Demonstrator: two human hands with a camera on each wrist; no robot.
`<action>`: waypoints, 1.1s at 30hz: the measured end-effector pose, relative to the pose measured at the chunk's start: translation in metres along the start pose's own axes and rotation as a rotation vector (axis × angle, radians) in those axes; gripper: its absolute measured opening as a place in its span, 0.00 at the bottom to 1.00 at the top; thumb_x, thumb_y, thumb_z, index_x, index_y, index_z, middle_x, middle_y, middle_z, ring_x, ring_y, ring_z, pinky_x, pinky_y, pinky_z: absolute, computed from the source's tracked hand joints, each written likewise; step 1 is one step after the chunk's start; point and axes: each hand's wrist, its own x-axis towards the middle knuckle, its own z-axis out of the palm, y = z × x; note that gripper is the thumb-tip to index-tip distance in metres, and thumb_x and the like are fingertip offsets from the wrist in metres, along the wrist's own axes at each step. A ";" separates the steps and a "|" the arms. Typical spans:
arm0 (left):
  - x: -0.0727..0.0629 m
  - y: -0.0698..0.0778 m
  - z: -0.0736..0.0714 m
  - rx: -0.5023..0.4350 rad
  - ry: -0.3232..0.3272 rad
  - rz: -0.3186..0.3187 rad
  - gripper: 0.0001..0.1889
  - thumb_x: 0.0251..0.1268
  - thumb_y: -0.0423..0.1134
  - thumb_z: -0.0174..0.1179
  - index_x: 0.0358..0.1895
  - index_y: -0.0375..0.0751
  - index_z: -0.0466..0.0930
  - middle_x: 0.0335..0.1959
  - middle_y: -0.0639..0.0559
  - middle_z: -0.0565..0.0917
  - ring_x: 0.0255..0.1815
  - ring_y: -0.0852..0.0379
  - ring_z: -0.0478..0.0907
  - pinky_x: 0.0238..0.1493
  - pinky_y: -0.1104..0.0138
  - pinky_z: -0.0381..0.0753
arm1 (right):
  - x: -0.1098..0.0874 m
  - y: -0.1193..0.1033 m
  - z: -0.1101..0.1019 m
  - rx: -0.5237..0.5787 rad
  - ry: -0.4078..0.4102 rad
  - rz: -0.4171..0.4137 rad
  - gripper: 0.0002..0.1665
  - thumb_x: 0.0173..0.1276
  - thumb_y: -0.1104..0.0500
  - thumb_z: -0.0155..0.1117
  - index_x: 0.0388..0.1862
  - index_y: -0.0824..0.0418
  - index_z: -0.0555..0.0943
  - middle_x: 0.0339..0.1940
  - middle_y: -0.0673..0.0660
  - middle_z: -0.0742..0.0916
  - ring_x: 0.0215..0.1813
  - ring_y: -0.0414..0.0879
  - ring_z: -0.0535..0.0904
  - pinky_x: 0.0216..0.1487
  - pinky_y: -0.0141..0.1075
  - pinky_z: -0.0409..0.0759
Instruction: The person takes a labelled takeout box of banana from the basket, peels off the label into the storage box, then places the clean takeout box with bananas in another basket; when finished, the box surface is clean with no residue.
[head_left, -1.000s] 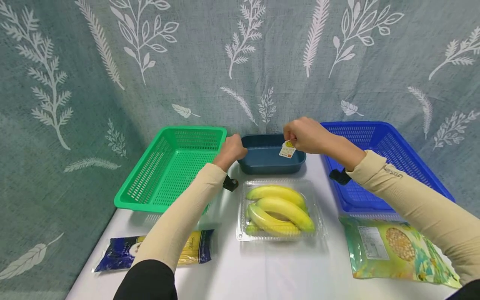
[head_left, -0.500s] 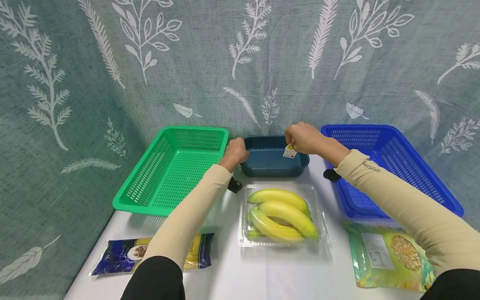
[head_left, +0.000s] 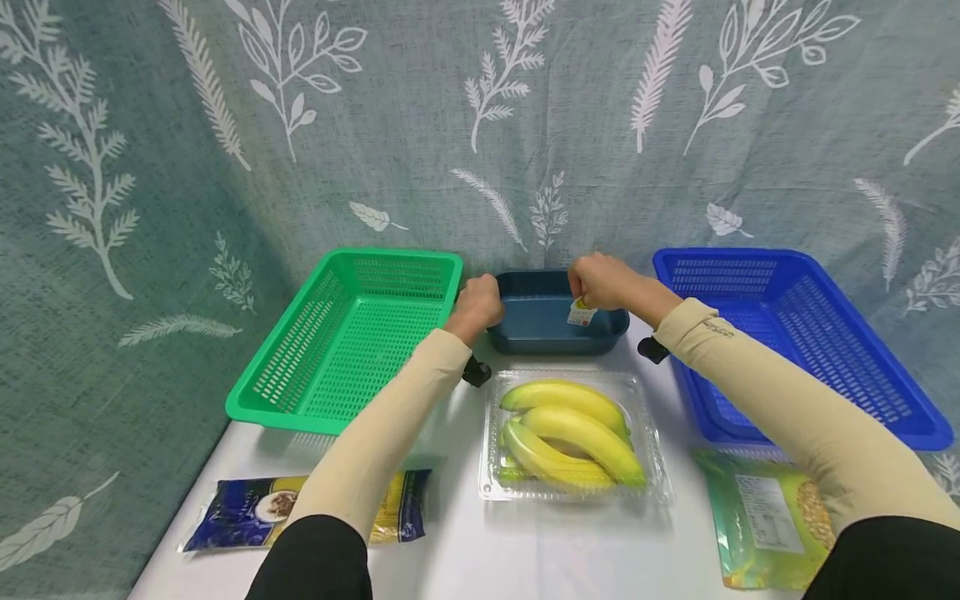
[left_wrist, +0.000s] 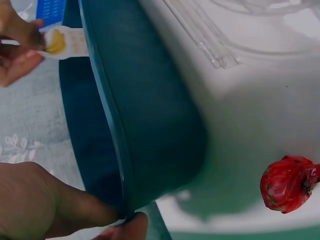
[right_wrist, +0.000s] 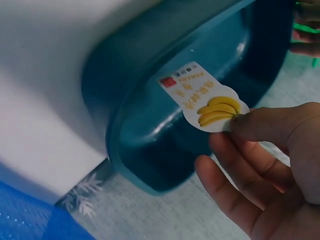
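Observation:
My left hand point(head_left: 477, 308) pinches the left end of a dark teal plastic basin point(head_left: 555, 343), thumb and fingers on its rim in the left wrist view. Over the basin's right end, my right hand point(head_left: 602, 282) holds a small paper label point(right_wrist: 189, 89) printed with bananas and a red square. Thumb and index finger pinch it at the banana picture, with the other fingers loosely bent below. The label hangs above the inside of the basin. In front lies a clear lidded box point(head_left: 491, 490) with several yellow bananas point(head_left: 581, 437) in it.
A green mesh basket point(head_left: 247, 412) stands left, a blue one point(head_left: 832, 442) right. At the front are a blue-and-yellow packet point(head_left: 232, 517), partly under my left arm, and a green bag point(head_left: 765, 521). A red, round, shiny thing point(left_wrist: 285, 187) lies near the left wrist. Patterned cloth hangs behind.
My right hand has come down slightly and left over the basin, with the label in its fingers. The left hand stays at the rim. The head view has shifted a little.

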 end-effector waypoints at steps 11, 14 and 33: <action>-0.003 0.007 0.002 0.062 -0.007 0.010 0.04 0.73 0.34 0.56 0.43 0.40 0.79 0.40 0.43 0.79 0.36 0.48 0.78 0.30 0.61 0.74 | 0.020 0.007 0.023 -0.033 -0.121 0.029 0.03 0.66 0.69 0.68 0.39 0.65 0.85 0.37 0.59 0.84 0.37 0.53 0.80 0.38 0.45 0.81; -0.004 0.008 0.003 0.067 0.012 0.021 0.04 0.73 0.35 0.56 0.42 0.40 0.80 0.40 0.43 0.80 0.37 0.48 0.79 0.31 0.60 0.75 | 0.023 0.008 0.025 -0.044 -0.093 0.055 0.08 0.65 0.69 0.70 0.43 0.67 0.85 0.40 0.61 0.85 0.40 0.55 0.82 0.41 0.47 0.83; 0.001 0.001 0.003 0.082 0.027 0.007 0.06 0.70 0.37 0.60 0.43 0.40 0.81 0.45 0.41 0.80 0.43 0.46 0.80 0.35 0.58 0.81 | 0.033 0.016 0.017 -0.041 0.079 0.042 0.11 0.63 0.75 0.60 0.43 0.69 0.84 0.43 0.65 0.84 0.44 0.59 0.81 0.44 0.51 0.81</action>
